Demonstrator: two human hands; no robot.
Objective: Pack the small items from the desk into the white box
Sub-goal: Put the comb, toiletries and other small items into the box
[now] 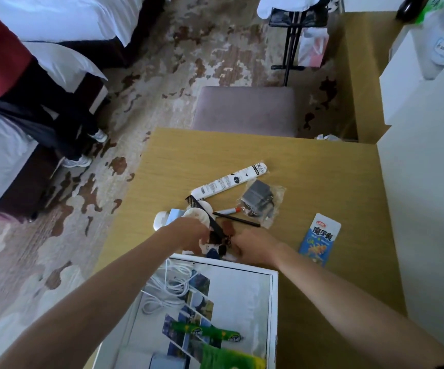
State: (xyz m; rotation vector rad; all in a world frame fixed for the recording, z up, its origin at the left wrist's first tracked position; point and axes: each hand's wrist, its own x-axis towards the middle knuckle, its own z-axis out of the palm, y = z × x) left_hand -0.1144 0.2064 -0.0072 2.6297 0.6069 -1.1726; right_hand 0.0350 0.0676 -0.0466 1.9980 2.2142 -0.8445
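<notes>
Midway, both hands, the left hand [188, 234] and right hand [252, 247], curl round small clutter at twelve o'clock of the half-filled white box [274, 302], their grip unclear; the comb [202, 210], tube [228, 179] and packet [319, 239] remain on the table [322, 161].

Both hands, the left hand [188, 235] and the right hand [255, 249], are meeting over small dark items [219, 242] on the desk [322, 182], just beyond the white box [273, 302]; a black comb [204, 213] is lying ahead of them.

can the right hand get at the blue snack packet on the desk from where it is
Probably yes: the blue snack packet lies alone on bare wooden desk, just right of the right hand, nothing between them.
</notes>
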